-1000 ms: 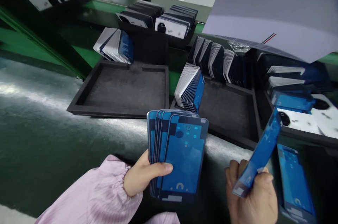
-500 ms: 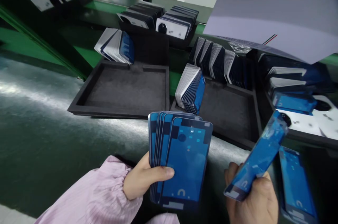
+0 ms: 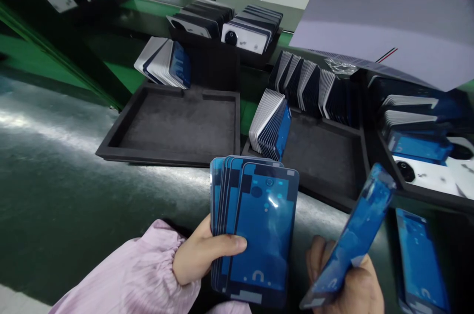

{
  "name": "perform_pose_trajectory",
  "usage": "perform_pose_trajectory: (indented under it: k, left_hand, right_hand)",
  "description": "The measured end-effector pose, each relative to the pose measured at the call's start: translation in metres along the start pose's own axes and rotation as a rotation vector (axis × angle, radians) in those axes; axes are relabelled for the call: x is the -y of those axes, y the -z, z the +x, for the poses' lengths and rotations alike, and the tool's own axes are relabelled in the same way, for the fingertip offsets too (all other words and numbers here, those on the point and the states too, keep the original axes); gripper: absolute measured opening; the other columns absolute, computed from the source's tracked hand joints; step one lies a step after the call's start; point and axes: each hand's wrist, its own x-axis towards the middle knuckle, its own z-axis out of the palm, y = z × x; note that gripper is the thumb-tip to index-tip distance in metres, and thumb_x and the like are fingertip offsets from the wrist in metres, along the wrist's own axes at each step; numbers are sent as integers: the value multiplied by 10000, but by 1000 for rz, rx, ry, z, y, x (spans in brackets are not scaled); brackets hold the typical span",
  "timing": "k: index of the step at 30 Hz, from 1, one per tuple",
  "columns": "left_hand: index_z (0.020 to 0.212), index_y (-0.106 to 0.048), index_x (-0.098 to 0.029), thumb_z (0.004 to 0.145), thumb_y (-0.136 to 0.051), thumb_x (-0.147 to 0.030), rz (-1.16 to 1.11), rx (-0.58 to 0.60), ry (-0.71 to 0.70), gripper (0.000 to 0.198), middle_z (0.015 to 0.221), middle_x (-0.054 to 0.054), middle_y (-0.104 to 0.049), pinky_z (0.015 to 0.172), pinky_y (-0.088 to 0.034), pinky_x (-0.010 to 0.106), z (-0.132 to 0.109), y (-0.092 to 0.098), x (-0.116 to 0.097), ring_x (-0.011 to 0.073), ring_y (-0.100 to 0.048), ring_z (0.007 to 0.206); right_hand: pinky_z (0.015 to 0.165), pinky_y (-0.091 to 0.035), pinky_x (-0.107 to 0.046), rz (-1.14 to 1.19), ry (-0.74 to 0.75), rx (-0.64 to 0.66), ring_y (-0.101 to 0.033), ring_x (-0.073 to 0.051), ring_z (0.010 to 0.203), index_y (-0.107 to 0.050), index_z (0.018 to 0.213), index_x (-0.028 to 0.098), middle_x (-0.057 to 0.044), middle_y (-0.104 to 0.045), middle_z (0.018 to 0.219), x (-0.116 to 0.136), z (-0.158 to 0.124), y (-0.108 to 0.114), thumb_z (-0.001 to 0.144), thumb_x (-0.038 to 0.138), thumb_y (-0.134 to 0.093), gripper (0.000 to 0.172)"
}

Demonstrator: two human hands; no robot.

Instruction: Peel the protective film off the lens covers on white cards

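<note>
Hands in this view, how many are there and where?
2: the left hand, at the lower centre, grips a fanned stack of blue panels; the right hand, toward the lower right, holds a tilted blue panel. No other hand shows.

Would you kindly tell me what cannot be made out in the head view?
All in the head view:
Left hand: most fingers, behind the fanned blue panels.
Those panels' exact number: hidden by their overlap.
Right hand: wrist, cut off by the bottom edge.
Blue piece it holds: fine markings, blurred.
</note>
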Motion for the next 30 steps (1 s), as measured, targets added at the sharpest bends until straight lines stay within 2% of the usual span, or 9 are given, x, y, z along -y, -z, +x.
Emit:
perform_pose_trajectory:
  k: [3, 7, 10, 12, 16, 20, 24, 26, 30]
  left_hand:
    - [926, -849, -217, 664, -983, -336, 33, -16, -46, 318, 820, 10, -818, 738, -596, 286, 1, -1, 4, 220, -750, 806]
    - [967, -841, -224, 672, -990, -369, 50, -27, -101, 362, 942, 20, -839, 883, -586, 329, 4, -3, 12, 264, -753, 970]
    - [996, -835, -227, 703, -963, -392, 27, -47, -86, 360, 978, 30, -846, 916, -581, 377, 6, 1, 17, 293, -756, 995]
    - [1040, -825, -204, 726, -921, -389, 0, -51, -55, 376, 975, 55, -849, 896, -592, 418, 7, 5, 18, 325, -763, 984]
    - [1099, -793, -167, 746, -866, -296, -34, -64, -23, 382, 1006, 95, -843, 879, -597, 457, 8, 12, 16, 350, -766, 979]
    - [1143, -766, -159, 703, -923, -382, -62, -60, -9, 518, 1057, 146, -833, 899, -598, 535, 7, 10, 12, 416, -757, 1041]
    - [1135, -782, -146, 699, -938, -346, -58, -79, -6, 505, 1023, 142, -845, 915, -616, 539, 4, 3, 5, 419, -768, 1045]
    - [1131, -790, -150, 687, -945, -330, -53, -93, -3, 504, 1015, 133, -852, 919, -625, 539, 2, 0, 3, 410, -781, 1019]
    - [1093, -801, -162, 656, -969, -327, -37, -116, 3, 497, 1040, 130, -857, 903, -637, 538, -1, 0, 2, 404, -791, 1003]
  right_hand:
    - [507, -505, -281, -23, 14, 61, -588, -166, 549, -691, 850, 254, 17, -595, 594, -3, -4, -2, 892, 529, -724, 280]
    - [660, -585, -269, -117, -63, 244, -689, -182, 763, -721, 875, 249, -38, -719, 879, -6, -8, -17, 846, 342, -814, 135]
    - [709, -609, -261, -135, -134, 346, -692, -153, 732, -730, 1026, 287, -14, -730, 872, -7, -8, -26, 874, 331, -787, 168]
    - [691, -612, -255, -144, -192, 352, -688, -153, 698, -765, 1027, 251, -24, -734, 822, -7, -6, -25, 870, 333, -795, 180]
    - [545, -561, -209, -78, -248, 173, -642, -135, 600, -774, 921, 218, -7, -712, 734, -5, 6, -13, 840, 394, -824, 201]
    - [627, -593, -183, 72, -230, -129, -696, -111, 724, -750, 989, 254, 9, -772, 901, 0, 21, 2, 754, 461, -890, 344]
    - [717, -614, -156, 174, -197, -358, -680, -67, 729, -738, 974, 266, 87, -739, 846, 5, 30, 10, 600, 442, -985, 482]
    - [710, -628, -185, 201, -204, -392, -682, -85, 726, -744, 975, 257, 83, -724, 814, 8, 30, 10, 579, 443, -990, 502]
    - [654, -631, -240, 223, -234, -355, -696, -135, 744, -765, 1034, 244, 32, -729, 794, 11, 26, 8, 631, 427, -968, 487]
